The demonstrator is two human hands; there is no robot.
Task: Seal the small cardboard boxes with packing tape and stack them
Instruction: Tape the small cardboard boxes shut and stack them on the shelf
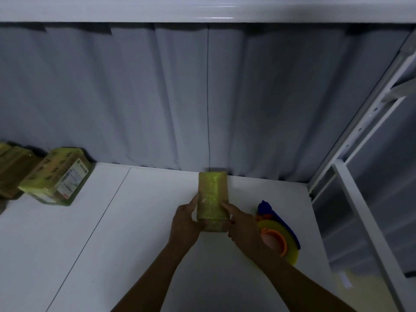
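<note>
A small cardboard box, its top face covered with yellowish packing tape, lies lengthwise on the white table near the back edge, with its far end close to the grey curtain. Both hands hold its near end. The left hand grips the left side, thumb stretched up along that edge and the remaining fingers tucked under or behind the box, where they cannot be seen. The right hand clasps the near right corner, one finger lying straight across the taped top and the others curled around the end. Just beside the right wrist, on the table, rests a tape dispenser (blue handle, orange hub, yellow roll), apart from the box. Well off to the left, against the curtain, sits a taped box with a printed label, tilted on its side, and next to it at the picture's edge more taped boxes, partly cut off. A white metal frame rises along the right side of the table.
</note>
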